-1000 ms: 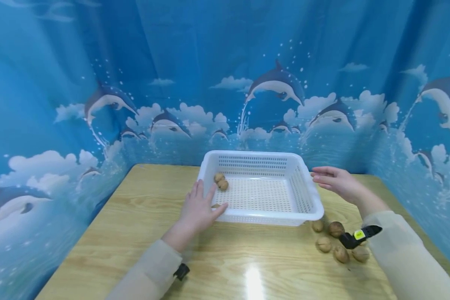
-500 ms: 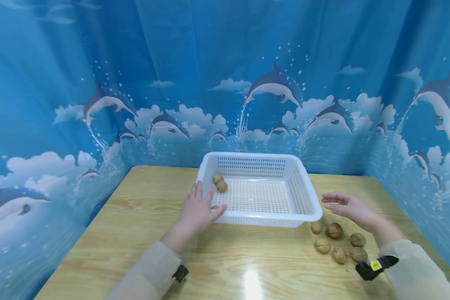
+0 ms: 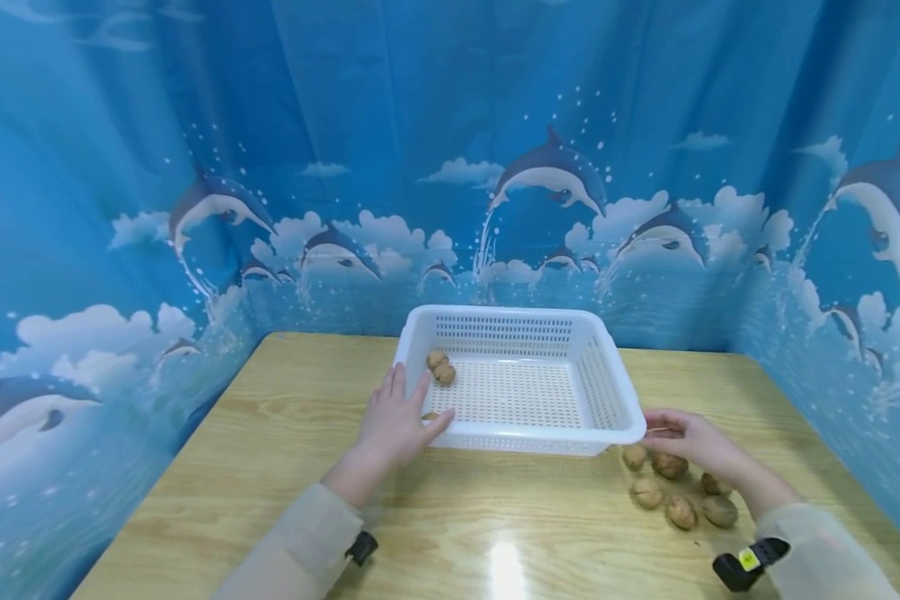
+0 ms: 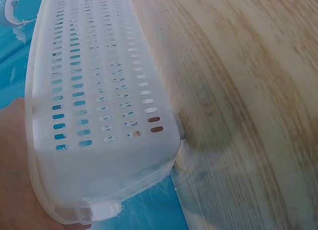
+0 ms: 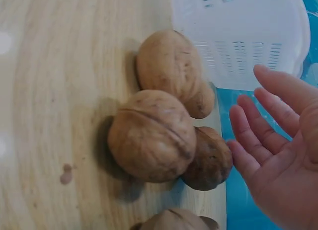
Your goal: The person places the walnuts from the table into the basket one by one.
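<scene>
A white plastic basket (image 3: 525,435) with slotted walls stands on the table. My left hand (image 3: 393,421) rests on its near left corner, fingers spread along the left rim and thumb over the front rim. Inside the basket, two walnuts (image 3: 441,367) lie against the left side, and another (image 3: 430,415) is partly hidden by the thumb. My right hand (image 3: 693,437) hovers beside the basket's right front corner, over several walnuts (image 3: 681,512) on the table. The right wrist view shows its loosely bent fingers (image 5: 251,135) right beside a darker walnut (image 5: 207,159), with nothing between thumb and fingers.
The light wood-grain table (image 3: 285,433) reaches back to a blue curtain (image 3: 390,167) printed with dolphins, which also hangs at both sides. Black straps with small devices sit on both wrists, the right one (image 3: 750,562) low at the front right.
My right hand has come away from the basket's right rim, moved toward me and lowered to the walnuts. The left hand stays at the basket's corner.
</scene>
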### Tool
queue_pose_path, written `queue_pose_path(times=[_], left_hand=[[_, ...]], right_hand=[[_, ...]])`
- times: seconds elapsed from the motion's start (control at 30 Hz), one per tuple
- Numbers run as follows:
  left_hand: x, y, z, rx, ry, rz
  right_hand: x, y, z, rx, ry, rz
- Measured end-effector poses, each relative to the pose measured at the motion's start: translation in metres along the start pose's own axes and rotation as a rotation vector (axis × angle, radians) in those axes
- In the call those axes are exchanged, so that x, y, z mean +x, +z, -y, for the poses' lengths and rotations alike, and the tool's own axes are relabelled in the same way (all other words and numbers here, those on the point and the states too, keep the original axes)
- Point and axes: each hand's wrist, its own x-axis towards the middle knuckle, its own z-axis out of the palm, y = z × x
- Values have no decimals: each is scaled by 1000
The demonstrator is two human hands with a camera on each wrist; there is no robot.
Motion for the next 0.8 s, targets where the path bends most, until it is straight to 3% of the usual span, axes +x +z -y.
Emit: queue_pose_path(times=[0.27, 0.47, 0.8], left_hand=[[0, 1, 1, 5, -1, -1], [0, 2, 0, 21, -7, 1], [1, 2, 0, 21, -16, 0]], right_hand=[[0, 7, -6, -164, -43, -29], [1, 13, -11, -298, -110, 18], [6, 16, -16, -375, -166, 7]])
